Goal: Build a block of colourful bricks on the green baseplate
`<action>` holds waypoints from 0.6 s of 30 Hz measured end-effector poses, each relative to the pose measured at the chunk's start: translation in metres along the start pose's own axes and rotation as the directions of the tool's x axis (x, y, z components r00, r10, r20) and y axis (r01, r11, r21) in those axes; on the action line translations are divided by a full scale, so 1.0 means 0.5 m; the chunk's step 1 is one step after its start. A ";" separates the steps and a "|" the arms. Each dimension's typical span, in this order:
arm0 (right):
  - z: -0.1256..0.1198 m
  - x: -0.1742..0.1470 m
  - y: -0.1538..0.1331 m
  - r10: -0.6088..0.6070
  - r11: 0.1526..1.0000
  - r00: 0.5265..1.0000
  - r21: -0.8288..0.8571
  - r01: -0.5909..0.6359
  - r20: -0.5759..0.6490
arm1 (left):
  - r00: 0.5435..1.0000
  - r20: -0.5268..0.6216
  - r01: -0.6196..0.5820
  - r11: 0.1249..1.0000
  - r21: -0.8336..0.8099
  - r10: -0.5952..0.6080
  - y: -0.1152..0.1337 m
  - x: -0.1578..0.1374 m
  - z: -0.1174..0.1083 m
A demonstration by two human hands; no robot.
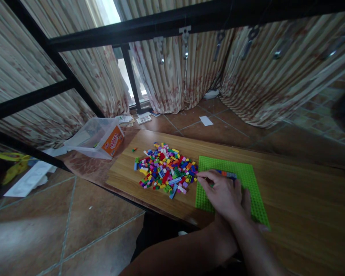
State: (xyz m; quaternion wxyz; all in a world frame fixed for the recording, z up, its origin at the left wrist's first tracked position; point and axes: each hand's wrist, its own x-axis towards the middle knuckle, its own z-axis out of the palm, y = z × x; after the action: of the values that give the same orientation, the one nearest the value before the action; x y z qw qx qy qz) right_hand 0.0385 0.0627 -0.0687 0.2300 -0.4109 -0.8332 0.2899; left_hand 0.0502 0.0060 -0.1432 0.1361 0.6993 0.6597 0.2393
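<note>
The right forearm [251,237] crosses over the left forearm [195,245] before the plate [251,188], whose far half carries joined bricks [229,175]. At its left edge the right hand [222,191] brings thumb and forefinger close beside the pile [166,168], any brick between them unclear. The left hand [246,203], mostly hidden, is over the plate; its grip cannot be told.

Left of the tabletop [299,191], we find white lettering [115,141] on the orange label [107,149] of the plastic bin [90,150], too blurred to read.

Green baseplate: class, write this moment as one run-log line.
right hand: over green baseplate, beside brick pile | left hand: mostly hidden
</note>
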 end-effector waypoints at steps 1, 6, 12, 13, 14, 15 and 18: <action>0.003 0.000 0.003 -0.011 1.000 1.000 0.007 0.011 0.020 | 1.000 0.006 -0.019 1.000 -0.014 0.019 0.001 -0.008 -0.010; 0.017 -0.004 0.018 -0.078 0.995 0.991 0.065 0.071 0.105 | 0.984 0.005 -0.179 0.982 0.059 0.179 0.013 -0.039 -0.081; 0.014 -0.021 -0.037 -0.165 0.986 0.980 0.008 0.165 0.112 | 0.882 -0.048 -0.467 0.884 0.033 0.468 0.036 0.010 -0.098; 0.009 -0.024 -0.054 -0.191 0.981 0.976 0.015 0.191 0.104 | 0.888 -0.062 -0.458 0.887 -0.050 0.455 0.042 0.019 -0.092; 0.002 -0.026 -0.071 -0.219 0.976 0.972 0.033 0.217 0.086 | 0.908 -0.064 -0.420 0.898 -0.135 0.415 0.048 0.024 -0.085; -0.006 -0.029 -0.088 -0.239 0.970 0.970 0.061 0.236 0.044 | 0.932 -0.052 -0.361 0.907 -0.218 0.359 0.055 0.027 -0.077; -0.038 -0.031 -0.125 -0.151 0.970 0.955 0.146 0.193 -0.256 | 0.988 0.013 -0.133 0.901 -0.413 0.152 0.074 0.027 -0.053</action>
State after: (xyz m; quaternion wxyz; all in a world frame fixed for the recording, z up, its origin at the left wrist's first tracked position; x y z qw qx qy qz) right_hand 0.0245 0.0249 -0.0152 0.3890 -0.3481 -0.8036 0.2861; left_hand 0.0685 0.0125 -0.0998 0.2770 0.7067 0.5383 0.3661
